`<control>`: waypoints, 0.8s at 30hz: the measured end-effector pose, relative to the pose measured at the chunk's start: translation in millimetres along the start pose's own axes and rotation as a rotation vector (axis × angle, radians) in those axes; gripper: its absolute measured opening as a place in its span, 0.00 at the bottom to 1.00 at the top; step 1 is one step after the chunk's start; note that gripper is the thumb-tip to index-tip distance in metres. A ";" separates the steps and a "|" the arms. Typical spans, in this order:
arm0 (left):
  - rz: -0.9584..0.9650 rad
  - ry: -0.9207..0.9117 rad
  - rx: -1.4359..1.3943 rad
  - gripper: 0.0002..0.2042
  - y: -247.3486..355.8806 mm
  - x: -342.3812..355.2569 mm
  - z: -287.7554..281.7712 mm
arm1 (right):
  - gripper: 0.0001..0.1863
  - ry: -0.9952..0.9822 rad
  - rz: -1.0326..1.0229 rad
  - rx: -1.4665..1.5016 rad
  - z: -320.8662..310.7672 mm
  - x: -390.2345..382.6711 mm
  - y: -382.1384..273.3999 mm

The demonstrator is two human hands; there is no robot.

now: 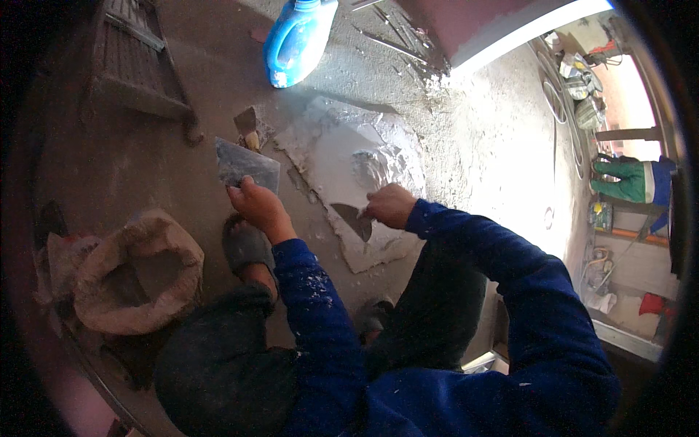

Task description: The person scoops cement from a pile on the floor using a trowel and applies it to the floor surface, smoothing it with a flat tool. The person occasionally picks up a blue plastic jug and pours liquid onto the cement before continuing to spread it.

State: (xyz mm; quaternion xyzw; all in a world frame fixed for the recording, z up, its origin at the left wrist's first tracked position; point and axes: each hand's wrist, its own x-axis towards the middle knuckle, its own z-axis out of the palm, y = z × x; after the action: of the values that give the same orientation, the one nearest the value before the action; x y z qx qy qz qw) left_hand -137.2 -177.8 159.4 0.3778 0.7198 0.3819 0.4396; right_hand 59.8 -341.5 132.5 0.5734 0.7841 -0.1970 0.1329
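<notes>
My left hand [259,207] grips a flat grey rectangular plate [247,166] by its near edge, thumb on top. In my right hand [392,206] is a trowel [354,221]; its dark blade points toward me and its handle is hidden by my fingers. The blade sits over the near part of a flat board [376,257], smeared with white paste. A wet mound of white plaster [368,164] lies toward the board's right side. Beyond the grey plate, a scraper with a light handle [252,140] rests by the board's left edge.
An open paper sack [178,251] stands at my left, beside my foot. A blue jug [300,44] stands beyond the board. A ladder-like metal frame [138,98] is at the far left. At the far right, a person in green trousers [628,180] is near coiled hose [555,102].
</notes>
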 end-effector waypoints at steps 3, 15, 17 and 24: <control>0.023 -0.037 -0.063 0.21 2.1 -5.5 2.6 | 0.07 0.038 0.026 0.048 19.3 9.6 -0.3; 0.034 -0.014 -0.112 0.20 -10.7 3.5 9.3 | 0.08 0.066 0.321 -0.069 3.1 -3.6 95.2; 0.051 0.008 -0.135 0.20 -11.5 2.9 7.4 | 0.07 -0.037 0.460 -0.092 -9.2 -12.2 100.8; 0.045 -0.016 -0.119 0.20 -13.1 -0.7 8.4 | 0.21 0.034 0.645 0.301 -7.4 -33.6 57.9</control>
State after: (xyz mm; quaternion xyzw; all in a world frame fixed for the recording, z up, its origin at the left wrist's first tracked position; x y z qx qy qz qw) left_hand -131.9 -182.1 145.3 0.3700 0.6836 0.4310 0.4583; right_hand 125.4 -351.2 144.6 0.8078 0.5269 -0.2488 0.0890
